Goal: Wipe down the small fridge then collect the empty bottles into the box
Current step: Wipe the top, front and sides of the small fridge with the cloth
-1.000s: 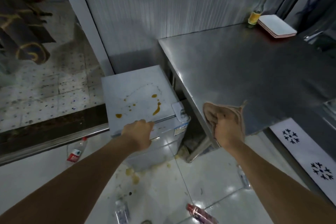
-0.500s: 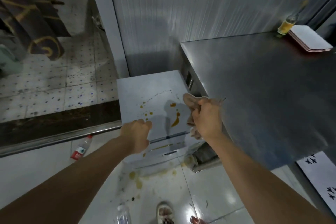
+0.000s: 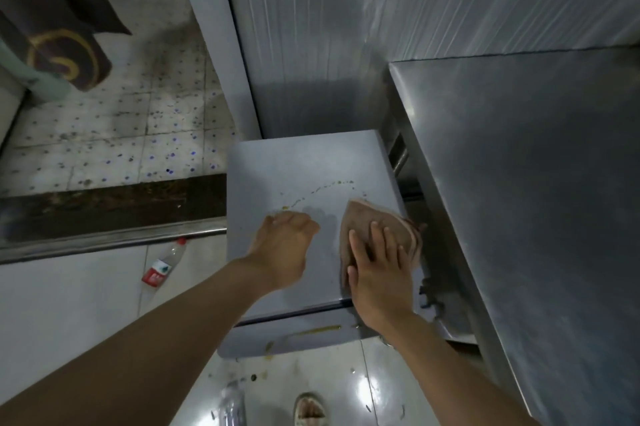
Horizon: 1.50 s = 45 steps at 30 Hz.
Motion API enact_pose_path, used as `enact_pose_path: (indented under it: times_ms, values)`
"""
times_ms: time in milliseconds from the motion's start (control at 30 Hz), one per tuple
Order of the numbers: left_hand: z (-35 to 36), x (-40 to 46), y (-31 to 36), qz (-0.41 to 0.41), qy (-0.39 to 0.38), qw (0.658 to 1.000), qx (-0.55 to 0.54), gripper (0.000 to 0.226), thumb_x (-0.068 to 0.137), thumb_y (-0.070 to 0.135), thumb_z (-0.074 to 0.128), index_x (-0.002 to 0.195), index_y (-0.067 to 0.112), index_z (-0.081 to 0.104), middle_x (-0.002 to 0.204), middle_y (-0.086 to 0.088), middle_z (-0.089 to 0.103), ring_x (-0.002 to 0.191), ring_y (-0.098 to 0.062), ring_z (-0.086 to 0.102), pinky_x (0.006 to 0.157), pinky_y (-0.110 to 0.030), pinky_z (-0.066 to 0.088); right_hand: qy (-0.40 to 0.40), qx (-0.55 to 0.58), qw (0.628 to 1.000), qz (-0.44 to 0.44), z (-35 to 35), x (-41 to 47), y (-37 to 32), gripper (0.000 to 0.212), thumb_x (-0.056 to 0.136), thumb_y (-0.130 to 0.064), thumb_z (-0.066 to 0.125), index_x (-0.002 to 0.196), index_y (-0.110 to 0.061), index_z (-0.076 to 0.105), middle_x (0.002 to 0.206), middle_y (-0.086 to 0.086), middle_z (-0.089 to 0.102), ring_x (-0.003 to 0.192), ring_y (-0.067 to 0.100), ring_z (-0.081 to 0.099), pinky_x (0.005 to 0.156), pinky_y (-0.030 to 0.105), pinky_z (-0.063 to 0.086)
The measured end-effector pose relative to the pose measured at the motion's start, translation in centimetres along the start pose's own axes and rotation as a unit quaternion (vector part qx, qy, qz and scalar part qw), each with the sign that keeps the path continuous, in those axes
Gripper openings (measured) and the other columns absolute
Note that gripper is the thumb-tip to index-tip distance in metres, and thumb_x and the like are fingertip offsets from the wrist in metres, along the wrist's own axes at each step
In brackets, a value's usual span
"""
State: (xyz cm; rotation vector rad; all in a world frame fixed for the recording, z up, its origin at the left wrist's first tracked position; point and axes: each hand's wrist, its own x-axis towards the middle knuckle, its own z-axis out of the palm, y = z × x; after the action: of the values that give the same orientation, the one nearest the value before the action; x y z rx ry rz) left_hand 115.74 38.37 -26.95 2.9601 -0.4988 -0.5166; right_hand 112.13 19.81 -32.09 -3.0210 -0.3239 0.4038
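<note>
1. While pressed flat under straight fingers, brown cloth [image 3: 377, 221] lies on the right part of the small fridge [image 3: 294, 166] top, close to its front right corner.
2. Right hand [image 3: 375, 273]: grip released, palm down on the cloth, fingers spread and pointing away from the body.
3. Left hand [image 3: 282, 245]: fingers loosely curled, grasping nothing visible, resting near the middle of the fridge top just left of the cloth; cannot tell whether knuckles touch the surface.
4. Yellowish spill drops [image 3: 322, 188] in a thin arc across the fridge top beyond both hands; a yellow streak [image 3: 320, 330] along the front face below the lid edge.
5. Stainless counter [image 3: 536, 183] just beside the fridge on the right, higher than its top.
6. Red-labelled plastic bottle [image 3: 162, 264] lying on the white floor left of the fridge, near a metal door sill [image 3: 104, 242].
7. Clear bottle [image 3: 232, 405] on the floor at the bottom edge, partly cut off, next to a shoe [image 3: 308, 408].
8. Yellow splashes [image 3: 256, 375] on the floor in front of the fridge.
9. Dark patterned fabric [image 3: 52, 27] at upper left above speckled tiles.
</note>
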Motion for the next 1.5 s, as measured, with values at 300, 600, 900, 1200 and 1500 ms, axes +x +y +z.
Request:
enact_pose_path:
  times_ms: [300,600,900,1200,1500]
  values:
    - [1.2,5.2,-0.1,0.010,0.032,0.997,0.064,0.053,0.080,0.014,0.058,0.131,0.017,0.043,0.138,-0.003,0.039,0.129,-0.024,0.032,0.105,-0.044,0.022,0.010,0.040,0.998,0.038,-0.8,9.1,1.6,0.063,0.097,-0.049,0.020,0.149,-0.032,-0.012,0.157,0.009,-0.021,0.143,0.033,-0.021,0.114,0.055,-0.006]
    - [-0.1,7.6,-2.3,0.005,0.111,0.994,0.001,0.046,0.081,0.016,0.057,0.126,0.018,0.050,0.133,-0.001,0.046,0.127,-0.022,0.031,0.104,-0.038,0.018,-0.003,0.026,0.997,0.071,-1.3,-0.1,2.5,0.072,0.092,-0.038,0.049,0.149,-0.004,0.022,0.156,0.023,0.014,0.140,0.042,0.023,0.111,0.047,0.029]
    - [0.4,12.6,-7.5,-0.076,0.111,0.991,-0.007,0.051,0.089,0.026,0.050,0.139,0.024,0.038,0.151,-0.004,0.029,0.134,-0.029,0.028,0.107,-0.048,0.022,0.025,0.067,0.995,0.065,-1.4,12.6,3.6,0.068,0.093,-0.058,0.016,0.147,-0.034,-0.016,0.157,0.006,-0.022,0.145,0.034,-0.011,0.114,0.054,0.017]
    - [1.3,12.9,-8.5,-0.053,0.156,0.986,-0.017,0.051,0.084,0.034,0.055,0.134,0.027,0.045,0.144,-0.001,0.038,0.124,-0.027,0.038,0.103,-0.041,0.028,0.043,0.068,0.996,0.049,-3.7,23.5,3.9,0.069,0.089,-0.057,0.031,0.150,-0.036,0.006,0.160,-0.002,-0.004,0.145,0.032,-0.007,0.115,0.052,0.009]
    - [0.9,9.0,-11.4,-0.150,0.167,0.973,-0.048,0.049,0.082,0.019,0.056,0.130,0.028,0.048,0.148,0.000,0.032,0.133,-0.026,0.028,0.107,-0.048,0.020,0.034,0.060,0.998,-0.014,-3.5,21.2,1.7,0.062,0.098,-0.048,0.017,0.151,-0.023,-0.003,0.160,-0.001,-0.012,0.145,0.021,-0.017,0.117,0.043,-0.009]
